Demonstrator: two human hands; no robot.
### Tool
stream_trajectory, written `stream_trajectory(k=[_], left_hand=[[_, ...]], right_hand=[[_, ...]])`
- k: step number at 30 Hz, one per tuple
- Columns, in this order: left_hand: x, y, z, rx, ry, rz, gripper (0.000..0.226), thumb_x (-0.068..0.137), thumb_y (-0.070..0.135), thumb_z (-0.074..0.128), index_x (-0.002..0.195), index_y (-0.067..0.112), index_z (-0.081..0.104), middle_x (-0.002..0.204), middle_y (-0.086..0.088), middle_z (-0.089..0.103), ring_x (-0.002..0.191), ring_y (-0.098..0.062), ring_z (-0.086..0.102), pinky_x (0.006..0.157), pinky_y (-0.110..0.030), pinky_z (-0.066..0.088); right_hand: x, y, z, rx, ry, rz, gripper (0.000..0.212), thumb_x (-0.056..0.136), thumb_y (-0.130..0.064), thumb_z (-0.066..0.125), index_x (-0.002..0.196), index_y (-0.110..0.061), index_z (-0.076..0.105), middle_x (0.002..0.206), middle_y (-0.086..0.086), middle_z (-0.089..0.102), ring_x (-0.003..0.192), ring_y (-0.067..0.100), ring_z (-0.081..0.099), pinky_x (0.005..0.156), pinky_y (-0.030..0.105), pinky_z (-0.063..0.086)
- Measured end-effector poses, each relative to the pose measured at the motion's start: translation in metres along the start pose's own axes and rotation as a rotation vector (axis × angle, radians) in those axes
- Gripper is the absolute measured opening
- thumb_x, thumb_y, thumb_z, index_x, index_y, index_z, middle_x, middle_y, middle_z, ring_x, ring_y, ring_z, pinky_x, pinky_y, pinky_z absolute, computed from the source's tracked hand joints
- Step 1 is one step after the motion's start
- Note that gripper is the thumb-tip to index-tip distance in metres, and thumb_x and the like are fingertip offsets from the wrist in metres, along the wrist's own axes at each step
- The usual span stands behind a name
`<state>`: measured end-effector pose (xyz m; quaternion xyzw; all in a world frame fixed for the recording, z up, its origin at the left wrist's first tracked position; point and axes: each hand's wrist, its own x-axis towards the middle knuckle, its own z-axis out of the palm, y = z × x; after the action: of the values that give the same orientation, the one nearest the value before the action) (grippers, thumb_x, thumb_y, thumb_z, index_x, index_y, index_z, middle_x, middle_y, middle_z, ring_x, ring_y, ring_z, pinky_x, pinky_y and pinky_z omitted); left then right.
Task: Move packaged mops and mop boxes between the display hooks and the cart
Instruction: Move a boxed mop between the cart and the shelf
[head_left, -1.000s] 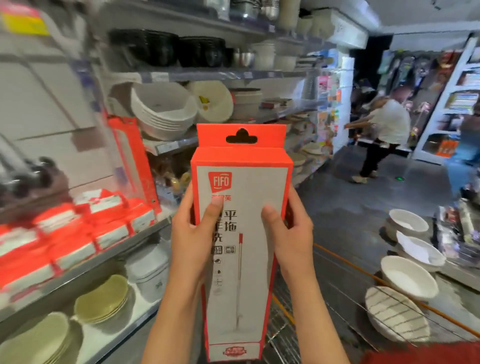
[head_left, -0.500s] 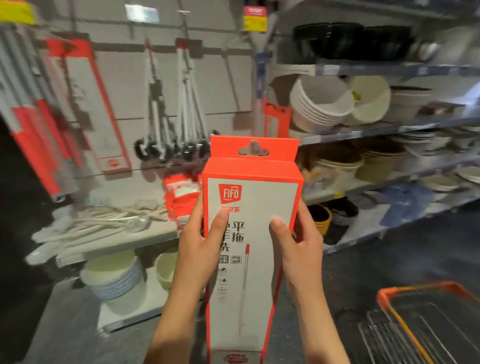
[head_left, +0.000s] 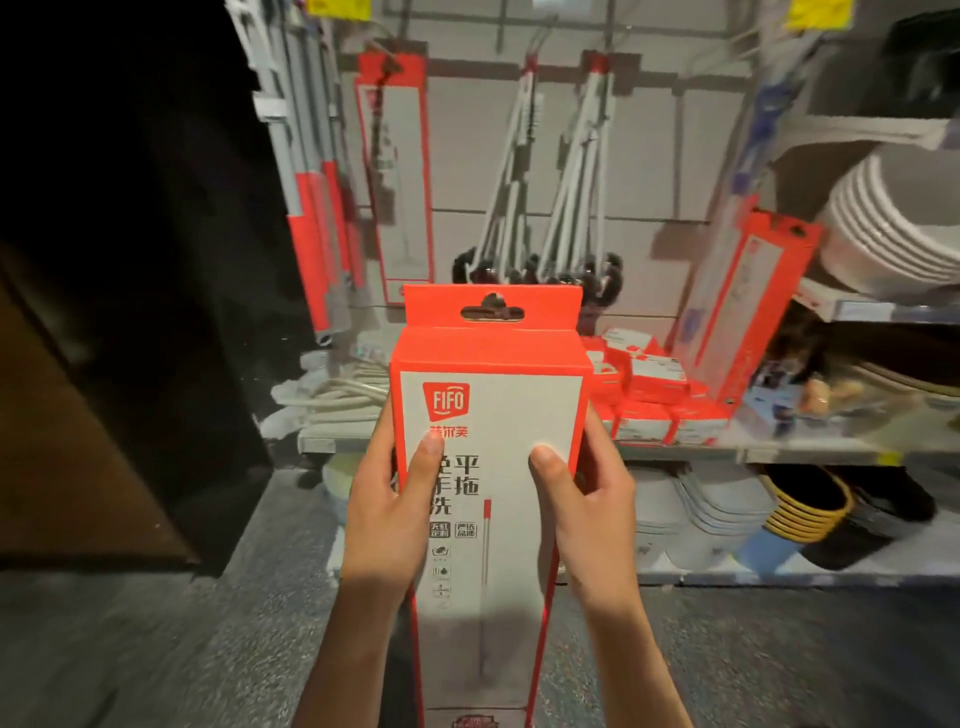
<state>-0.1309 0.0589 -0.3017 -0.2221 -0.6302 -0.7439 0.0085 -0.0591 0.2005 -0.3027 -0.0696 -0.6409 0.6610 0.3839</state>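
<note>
View's swung left vs 0.5 s ago, cart's gone from frame, pegboard wall w/ hanging mops (head_left: 566, 176) now dead ahead. Left hand (head_left: 395, 514) & right hand (head_left: 582, 499) both still grip the mop box (head_left: 493, 499), thumbs on front. Box upright, orange-edged, white face, FIFO logo, hang-hole tab on top.

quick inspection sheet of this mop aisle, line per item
surface: grey shelf under the hooks, speckled floor below
job's things: FIFO mop box upright in both hands; hung box on the wall; leaning box at right
clutter: small red boxes, hanging mops, bowls
grip: left hand and right hand clasp the box's sides, thumbs in front
cables: nothing seen
surroundings: dim shop aisle, dark at left
</note>
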Motion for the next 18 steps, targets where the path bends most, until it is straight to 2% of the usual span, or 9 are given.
stream_trajectory(k=[4, 10, 13, 16, 18], left_hand=[[0.026, -0.012, -0.011, 0.022, 0.046, 0.007, 0.036, 0.097, 0.037, 0.057, 0.131, 0.025, 0.061, 0.113, 0.013, 0.075, 0.103, -0.007, 0.072, 0.076, -0.015, 0.056], [0.093, -0.021, -0.006, 0.134, 0.102, 0.037, 0.029, 0.097, 0.044, 0.056, 0.125, 0.04, 0.062, 0.11, 0.021, 0.074, 0.1, 0.001, 0.07, 0.072, -0.008, 0.053], [0.133, -0.024, -0.001, 0.175, 0.119, 0.039, 0.025, 0.098, 0.045, 0.056, 0.123, 0.051, 0.06, 0.111, 0.023, 0.073, 0.102, 0.003, 0.069, 0.073, -0.006, 0.051], [0.164, -0.031, 0.003, 0.179, 0.173, 0.038, 0.029, 0.098, 0.042, 0.057, 0.126, 0.046, 0.062, 0.113, 0.02, 0.073, 0.105, 0.001, 0.069, 0.078, -0.008, 0.051], [0.181, -0.038, 0.005, 0.166, 0.209, 0.036, 0.033, 0.095, 0.045, 0.057, 0.127, 0.042, 0.063, 0.112, 0.019, 0.073, 0.104, 0.001, 0.069, 0.077, -0.008, 0.051]], right_hand=[[0.029, 0.023, 0.019, 0.059, -0.06, 0.003, 0.059, 0.088, -0.011, 0.064, 0.145, -0.011, 0.05, 0.13, 0.0, 0.068, 0.121, 0.014, 0.064, 0.094, 0.022, 0.052], [0.099, 0.054, 0.043, 0.129, -0.115, 0.012, 0.059, 0.09, -0.014, 0.065, 0.147, -0.017, 0.049, 0.14, 0.001, 0.061, 0.127, 0.019, 0.059, 0.105, 0.038, 0.05], [0.14, 0.067, 0.051, 0.139, -0.128, -0.01, 0.058, 0.09, -0.014, 0.065, 0.146, -0.018, 0.05, 0.142, 0.0, 0.06, 0.131, 0.018, 0.057, 0.106, 0.037, 0.048], [0.176, 0.082, 0.06, 0.137, -0.137, -0.025, 0.061, 0.088, -0.016, 0.067, 0.147, -0.017, 0.05, 0.142, -0.002, 0.06, 0.134, 0.017, 0.054, 0.11, 0.039, 0.046], [0.196, 0.094, 0.067, 0.162, -0.158, -0.035, 0.061, 0.088, -0.015, 0.067, 0.146, -0.017, 0.05, 0.141, -0.001, 0.061, 0.133, 0.018, 0.055, 0.108, 0.038, 0.047]])
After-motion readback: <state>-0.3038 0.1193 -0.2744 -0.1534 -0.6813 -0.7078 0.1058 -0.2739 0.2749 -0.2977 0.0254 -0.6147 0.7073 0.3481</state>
